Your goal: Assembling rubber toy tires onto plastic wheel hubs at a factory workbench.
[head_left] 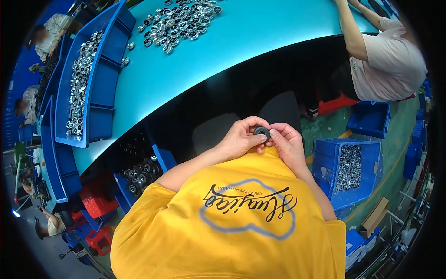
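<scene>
Close in front of my yellow shirt, a small black wheel with a lighter centre is held up between both hands. My left hand grips its left side, thumb on the near face and fingers curled behind. My right hand pinches at the wheel's right edge with thumb and forefinger. Whether a smaller part sits between the right fingertips is too small to tell. The fingers cover parts of the wheel's rim.
Shiny metal-and-black round parts lie on the teal table. A blue bin of such parts stands left. Black wheels fill a bin below. Silver pieces lie in a blue crate at right. A co-worker sits upper right.
</scene>
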A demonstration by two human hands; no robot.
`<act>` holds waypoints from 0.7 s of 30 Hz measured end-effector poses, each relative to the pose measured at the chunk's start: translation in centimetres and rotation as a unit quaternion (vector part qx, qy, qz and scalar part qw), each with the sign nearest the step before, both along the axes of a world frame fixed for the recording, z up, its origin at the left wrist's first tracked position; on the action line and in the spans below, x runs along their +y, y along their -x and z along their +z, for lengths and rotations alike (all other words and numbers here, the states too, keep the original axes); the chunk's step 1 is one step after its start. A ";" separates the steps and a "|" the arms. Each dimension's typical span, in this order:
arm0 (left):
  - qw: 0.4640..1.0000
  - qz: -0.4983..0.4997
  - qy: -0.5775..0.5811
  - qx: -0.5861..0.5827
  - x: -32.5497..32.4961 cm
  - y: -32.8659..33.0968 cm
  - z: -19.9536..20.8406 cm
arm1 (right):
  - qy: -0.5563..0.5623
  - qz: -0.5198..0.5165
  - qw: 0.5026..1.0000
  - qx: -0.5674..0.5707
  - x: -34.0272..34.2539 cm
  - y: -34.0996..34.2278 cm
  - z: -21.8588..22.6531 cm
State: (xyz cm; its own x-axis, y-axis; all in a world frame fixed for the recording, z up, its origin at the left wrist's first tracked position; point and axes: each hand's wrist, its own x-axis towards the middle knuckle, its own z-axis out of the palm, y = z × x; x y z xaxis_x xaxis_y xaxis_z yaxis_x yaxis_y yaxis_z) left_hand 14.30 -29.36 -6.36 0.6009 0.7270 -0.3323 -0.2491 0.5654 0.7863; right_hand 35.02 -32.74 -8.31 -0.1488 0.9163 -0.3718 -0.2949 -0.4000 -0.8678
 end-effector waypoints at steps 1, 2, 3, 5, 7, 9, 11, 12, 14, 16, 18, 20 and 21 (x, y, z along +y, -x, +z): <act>1.000 -0.005 -0.007 0.015 0.1 0.0 0.0 | -0.009 0.002 1.000 -0.014 -0.1 0.0 0.0; 1.000 -0.005 -0.001 0.027 0.2 0.0 0.1 | -0.006 -0.002 1.000 -0.012 0.0 0.2 0.2; 0.999 -0.006 0.006 0.039 0.3 0.0 0.5 | -0.003 -0.007 1.000 -0.009 0.1 0.4 0.7; 0.999 0.004 0.014 0.029 0.3 -0.1 0.6 | 0.005 -0.016 1.000 -0.015 0.3 0.8 1.1; 0.999 0.024 0.017 -0.012 -0.2 -0.3 0.6 | 0.014 -0.025 0.999 -0.034 0.4 0.8 1.3; 1.000 0.019 0.012 -0.007 -0.2 -0.4 0.6 | 0.018 -0.025 0.999 -0.021 0.4 0.7 1.3; 1.000 0.014 0.000 0.011 -0.2 -0.5 0.7 | 0.022 -0.025 0.999 -0.011 0.4 0.6 1.2; 1.000 0.012 -0.009 0.027 -0.1 -0.6 0.8 | 0.024 -0.024 0.999 -0.008 0.5 0.6 1.1; 0.999 0.009 -0.025 0.044 0.0 -0.7 0.8 | 0.027 -0.025 0.999 -0.003 0.5 0.5 1.0; 0.998 0.009 -0.039 0.048 -0.1 -0.6 0.3 | 0.029 -0.027 0.999 0.000 0.5 0.6 1.0; 0.993 0.015 -0.073 0.088 0.0 -0.4 0.8 | 0.029 -0.026 0.999 0.012 0.6 0.6 0.5; 0.979 0.023 -0.147 0.142 -0.1 0.5 1.6 | 0.029 -0.020 0.999 -0.010 0.6 0.2 0.2; 0.963 0.024 -0.203 0.174 0.0 1.3 2.0 | 0.030 -0.020 0.999 -0.018 0.7 0.1 0.1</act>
